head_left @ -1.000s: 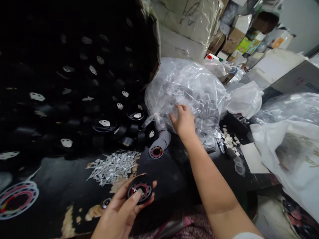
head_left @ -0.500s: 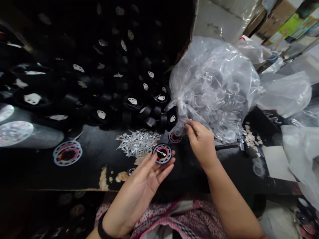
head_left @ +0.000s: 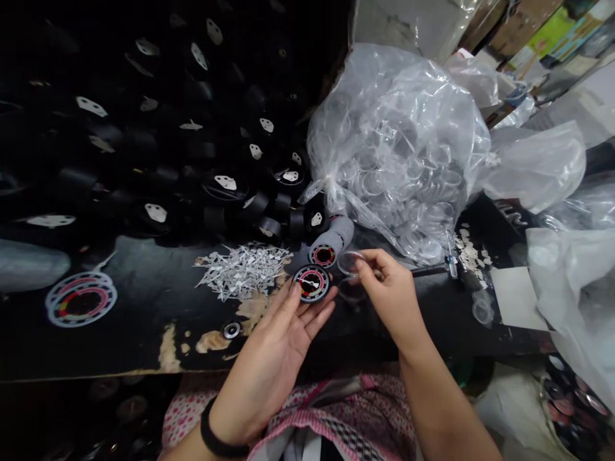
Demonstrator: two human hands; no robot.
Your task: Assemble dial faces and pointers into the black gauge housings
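My left hand (head_left: 281,349) holds a small round dial gauge (head_left: 311,283) at its fingertips, face up, with a white pointer on its black and red face. My right hand (head_left: 394,298), just to the right, pinches a clear round cover (head_left: 350,262) by its edge. The cover is beside the gauge, apart from it. Behind the gauge lies a fanned stack of round dial plates (head_left: 323,255), the front one face up. A heap of thin white pointers (head_left: 243,272) lies to the left of the gauge.
A plastic bag (head_left: 398,147) full of clear covers stands behind my right hand. Many black gauge housings (head_left: 225,186) fill the back left. Printed dial rings (head_left: 81,299) lie at left. A small round metal part (head_left: 231,330) sits near the table's front edge (head_left: 110,374).
My right hand has drawn the clear cover away from the bag's lower edge, down and closer to the gauge. The dial plate stack is now uncovered. My left hand still holds the gauge.
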